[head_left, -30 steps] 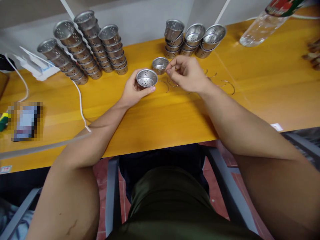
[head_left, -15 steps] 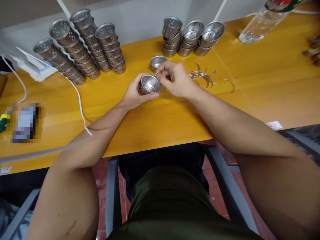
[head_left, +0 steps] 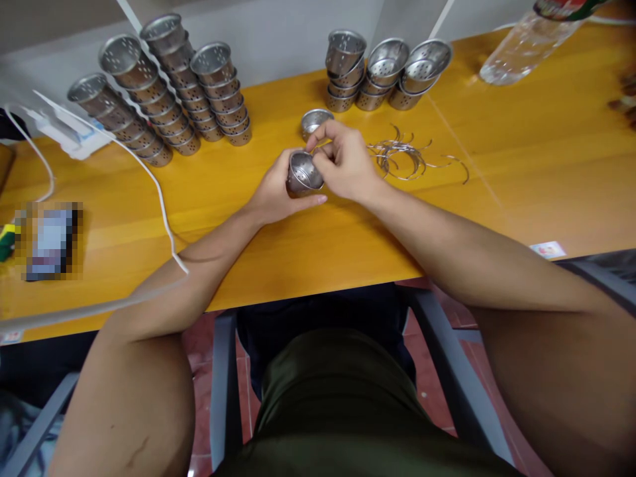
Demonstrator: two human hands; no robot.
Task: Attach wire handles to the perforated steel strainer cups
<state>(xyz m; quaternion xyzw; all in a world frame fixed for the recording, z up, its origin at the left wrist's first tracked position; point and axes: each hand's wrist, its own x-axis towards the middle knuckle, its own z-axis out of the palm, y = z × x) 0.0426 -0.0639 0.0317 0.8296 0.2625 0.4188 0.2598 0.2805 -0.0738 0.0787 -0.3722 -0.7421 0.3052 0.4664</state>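
One perforated metal cup (head_left: 304, 173): tilted, gripped in my left hand (head_left: 274, 191), its wall within the curl of my palm and fingers, about midway between the table's (head_left: 318, 245) near and back edges. My right hand (head_left: 346, 162): fingers bent, tips at the cup's right rim; whether they pinch anything, I cannot tell. One second cup (head_left: 315, 121): just beyond my right fingers, towards the back edge. Curved wires (head_left: 405, 159), one loose heap: right of my right hand. Seven cup stacks (head_left: 226, 89): along the back edge.
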